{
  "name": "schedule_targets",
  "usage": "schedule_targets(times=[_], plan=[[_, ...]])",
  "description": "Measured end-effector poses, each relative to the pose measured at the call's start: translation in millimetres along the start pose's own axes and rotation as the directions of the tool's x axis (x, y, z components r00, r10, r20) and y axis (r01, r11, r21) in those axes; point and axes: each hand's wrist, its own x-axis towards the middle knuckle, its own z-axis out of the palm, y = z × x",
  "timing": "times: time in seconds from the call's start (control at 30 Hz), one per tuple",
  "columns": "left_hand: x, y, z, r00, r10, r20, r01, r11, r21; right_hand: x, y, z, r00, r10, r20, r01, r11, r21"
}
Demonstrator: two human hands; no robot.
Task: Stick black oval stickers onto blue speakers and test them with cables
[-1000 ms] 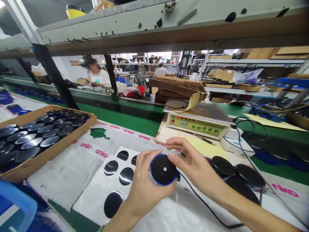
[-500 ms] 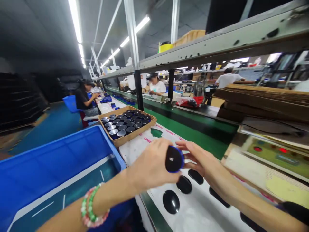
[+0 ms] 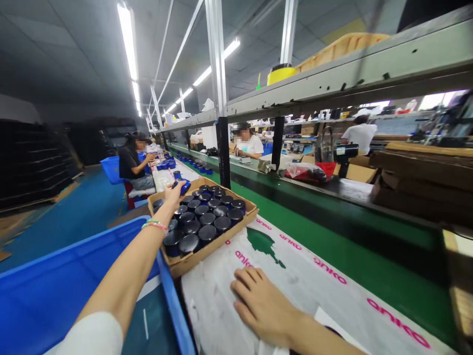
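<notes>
My left hand (image 3: 174,196) reaches out over the far left edge of a cardboard tray (image 3: 218,245), its fingers closed on a dark blue and black round piece (image 3: 183,186). Rows of round black-topped pieces (image 3: 207,232) stand in the tray. My right hand (image 3: 258,303) lies palm down on the white sheet (image 3: 218,296) with pink lettering, nearer to me than the tray. Its fingers are a little spread and hold nothing.
A large blue bin (image 3: 74,261) is at the left. Behind the tray rises a black post (image 3: 222,153). A green belt (image 3: 314,231) runs alongside the sheet. A shelf (image 3: 314,86) crosses overhead. Several people sit farther off.
My left hand has moved forward to the tray with the round piece. My right hand has come away from that piece and down onto the sheet. The view has swung toward the tray.
</notes>
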Motion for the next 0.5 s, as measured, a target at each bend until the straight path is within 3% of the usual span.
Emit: schedule_targets(times=[0.1,0.2,0.37,0.5], plan=[[36.4,-12.3,21.9,0.994,0.069,-0.088,-0.055,0.988,0.146,3.5,6.8,7.6,1.0,0.017,0.014,-0.016,0.998,-0.06],[56.4,-27.8,38.3,0.99,0.124,-0.061,-0.101,0.95,0.295,5.2,15.3,15.4,0.999,0.002,0.051,0.003,0.994,-0.11],[60.6,-44.8,36.4,0.978,0.142,0.151,-0.2,0.837,0.509,8.9,23.6,20.4,0.997,0.002,0.076,0.01,0.987,-0.158],[46.9,-24.7,24.0,0.924,0.199,0.327,-0.369,0.686,0.627,6.4,12.1,8.1,0.997,0.062,0.047,-0.055,0.991,-0.125]])
